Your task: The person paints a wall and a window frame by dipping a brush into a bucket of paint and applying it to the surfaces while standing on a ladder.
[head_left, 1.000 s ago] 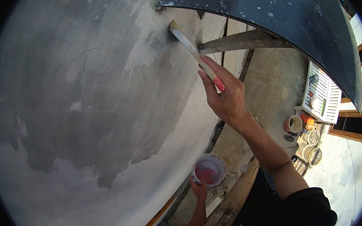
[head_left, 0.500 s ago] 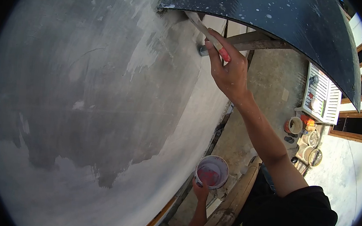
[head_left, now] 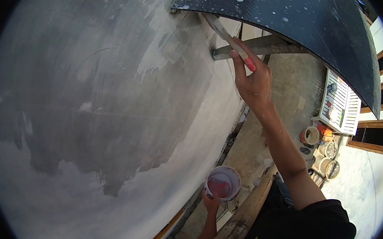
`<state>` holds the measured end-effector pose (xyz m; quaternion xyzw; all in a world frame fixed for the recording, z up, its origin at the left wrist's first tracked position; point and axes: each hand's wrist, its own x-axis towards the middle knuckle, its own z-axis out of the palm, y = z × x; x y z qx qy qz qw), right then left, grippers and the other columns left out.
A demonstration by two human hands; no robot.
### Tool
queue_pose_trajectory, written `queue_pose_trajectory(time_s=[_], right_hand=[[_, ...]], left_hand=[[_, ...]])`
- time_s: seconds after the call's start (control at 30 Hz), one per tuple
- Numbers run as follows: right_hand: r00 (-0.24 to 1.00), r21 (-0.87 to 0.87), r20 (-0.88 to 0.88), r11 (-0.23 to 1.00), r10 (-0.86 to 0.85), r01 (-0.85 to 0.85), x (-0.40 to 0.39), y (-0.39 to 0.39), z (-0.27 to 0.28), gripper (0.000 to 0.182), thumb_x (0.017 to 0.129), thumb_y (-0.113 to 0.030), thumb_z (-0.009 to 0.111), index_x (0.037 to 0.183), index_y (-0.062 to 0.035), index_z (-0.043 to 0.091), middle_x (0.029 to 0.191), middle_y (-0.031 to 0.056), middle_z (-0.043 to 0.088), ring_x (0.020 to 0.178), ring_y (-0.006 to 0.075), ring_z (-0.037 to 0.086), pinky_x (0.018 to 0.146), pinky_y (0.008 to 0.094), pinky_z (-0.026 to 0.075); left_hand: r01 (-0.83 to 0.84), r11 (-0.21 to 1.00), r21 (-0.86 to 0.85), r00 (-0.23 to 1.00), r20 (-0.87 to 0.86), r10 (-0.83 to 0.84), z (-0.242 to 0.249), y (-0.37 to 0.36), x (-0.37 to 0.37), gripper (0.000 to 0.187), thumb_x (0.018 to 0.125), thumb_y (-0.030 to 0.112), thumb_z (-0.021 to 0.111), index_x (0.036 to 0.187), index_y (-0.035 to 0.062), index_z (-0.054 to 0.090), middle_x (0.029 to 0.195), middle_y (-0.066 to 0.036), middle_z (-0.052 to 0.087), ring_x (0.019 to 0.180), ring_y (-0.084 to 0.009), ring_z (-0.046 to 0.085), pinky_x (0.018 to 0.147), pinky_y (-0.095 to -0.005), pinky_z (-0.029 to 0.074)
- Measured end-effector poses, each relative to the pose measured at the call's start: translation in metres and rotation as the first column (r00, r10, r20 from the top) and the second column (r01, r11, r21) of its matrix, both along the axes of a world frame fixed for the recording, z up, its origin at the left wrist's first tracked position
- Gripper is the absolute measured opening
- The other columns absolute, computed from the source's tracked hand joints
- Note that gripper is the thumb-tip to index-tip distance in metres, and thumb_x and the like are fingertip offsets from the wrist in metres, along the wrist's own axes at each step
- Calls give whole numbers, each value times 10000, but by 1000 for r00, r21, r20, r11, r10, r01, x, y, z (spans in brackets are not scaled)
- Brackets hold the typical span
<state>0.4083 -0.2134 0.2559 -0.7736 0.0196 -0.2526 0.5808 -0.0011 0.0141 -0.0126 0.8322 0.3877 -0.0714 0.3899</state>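
My right hand (head_left: 254,81) is closed around a paintbrush (head_left: 225,36) with a pale handle and a red end. The brush reaches up and left into the corner where the wall (head_left: 156,103) meets the underside of a dark, paint-spattered awning (head_left: 294,19); its bristle tip is partly hidden in shadow there. Lower down, my left hand (head_left: 212,203) grips the rim of a white bucket (head_left: 235,179) with reddish stains and some pale liquid inside. The wall has a large darker grey patch with ragged lower edges, surrounded by lighter areas.
A wooden bracket (head_left: 260,45) supports the awning near my right hand. A bamboo pole (head_left: 244,216) crosses between my body and the bucket. Below stand a white slatted bench (head_left: 350,107), several buckets including one (head_left: 310,135), and a pair of sandals (head_left: 305,150) on concrete.
My right hand and the brush handle have shifted right and slightly down, with the brush head still under the awning's edge. The left hand and bucket stay nearly in place.
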Motion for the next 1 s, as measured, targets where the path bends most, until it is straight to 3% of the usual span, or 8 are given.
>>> queue_pose_trajectory(time_s=[0.1,0.23,0.33,0.4,0.57,0.67,0.83,1.0], right_hand=[[1000,-34,-17,999,18,-19,6,13,17,315,946,-117,666,1256,-66,650,961,178,731,756,104,661,672,252,517],[909,-68,401,993,113,-93,-36,47,14,417,850,-61,735,1244,2,614,949,203,714,685,250,692,591,327,536],[840,-83,467,960,275,-268,-79,59,28,461,822,-46,756,1255,0,603,1006,203,713,780,278,718,649,328,575],[800,-66,470,919,372,-389,-97,59,37,475,810,-41,764,1256,-2,605,1020,202,711,826,289,723,680,325,589],[734,327,270,657,623,-679,-89,34,42,350,940,-98,641,1257,45,600,1092,208,704,955,264,722,832,339,583],[731,579,209,520,650,-628,-48,20,33,354,1019,-237,563,1245,30,612,1077,190,705,999,215,700,859,325,570],[901,523,172,738,398,-426,-3,-8,12,337,1011,-218,581,1235,30,619,1017,180,722,951,212,714,830,319,572],[985,120,129,984,117,-133,1,-8,2,324,960,-160,649,1234,13,626,966,160,735,837,171,713,691,297,557]], left_hand=[[28,1000,9,999,15,-28,-22,11,-8,685,805,214,661,1392,-30,406,1035,-191,634,902,-275,635,821,-391,495],[6,1000,-18,1000,-20,-6,-29,12,-13,677,813,188,652,1395,-40,393,900,-131,640,781,-217,618,747,-362,495],[-58,993,-103,991,-125,44,-22,10,-10,687,828,285,670,1405,8,419,1322,-272,537,1212,-406,553,989,-453,448],[-6,999,-39,1000,9,7,-27,7,-13,692,831,303,675,1404,11,420,1313,-272,543,1202,-404,560,979,-452,453],[-37,995,-92,999,-22,35,-23,9,-13,696,831,325,685,1401,21,426,1279,-266,567,1170,-393,584,958,-452,463],[-62,993,-102,997,-55,57,-1,4,0,693,828,313,683,1402,24,424,1255,-263,583,1145,-395,598,943,-450,472],[-5,1000,24,1000,-12,6,-14,10,-6,694,818,286,683,1403,23,417,1236,-256,598,1106,-386,624,909,-443,492],[-33,998,-53,999,-29,31,-4,3,0,699,813,204,658,1409,-30,377,1191,-248,587,1025,-315,626,895,-401,486]])
